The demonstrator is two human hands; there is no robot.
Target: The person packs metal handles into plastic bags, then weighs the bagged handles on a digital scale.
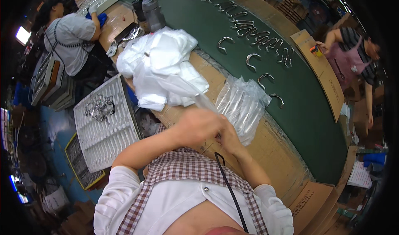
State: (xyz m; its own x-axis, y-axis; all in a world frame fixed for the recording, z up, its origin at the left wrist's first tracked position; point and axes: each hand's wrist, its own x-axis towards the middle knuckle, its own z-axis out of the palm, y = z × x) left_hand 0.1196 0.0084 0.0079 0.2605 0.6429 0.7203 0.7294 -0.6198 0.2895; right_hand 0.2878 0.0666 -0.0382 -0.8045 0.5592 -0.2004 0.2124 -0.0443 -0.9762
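My left hand (198,126) is curled closed and slightly blurred, pressed against my right hand (228,136) over the cardboard-covered bench. A clear plastic bag (206,102) sticks up from behind the left hand's knuckles, gripped there. The right fingers are closed too, and whatever they pinch is hidden between the hands. Beside the right hand lies a row of filled clear plastic sleeves (241,104), with long shiny pieces inside. Just beyond my left hand rises a heap of white plastic bags (162,64).
Curved chrome handles (252,62) line the green belt (307,127). At left, a white ribbed tray (104,131) holds shiny metal parts (99,108). A grey jar (153,14) stands behind the bags. Co-workers (68,39) are at far left and right. A cardboard sheet (320,77) edges the belt.
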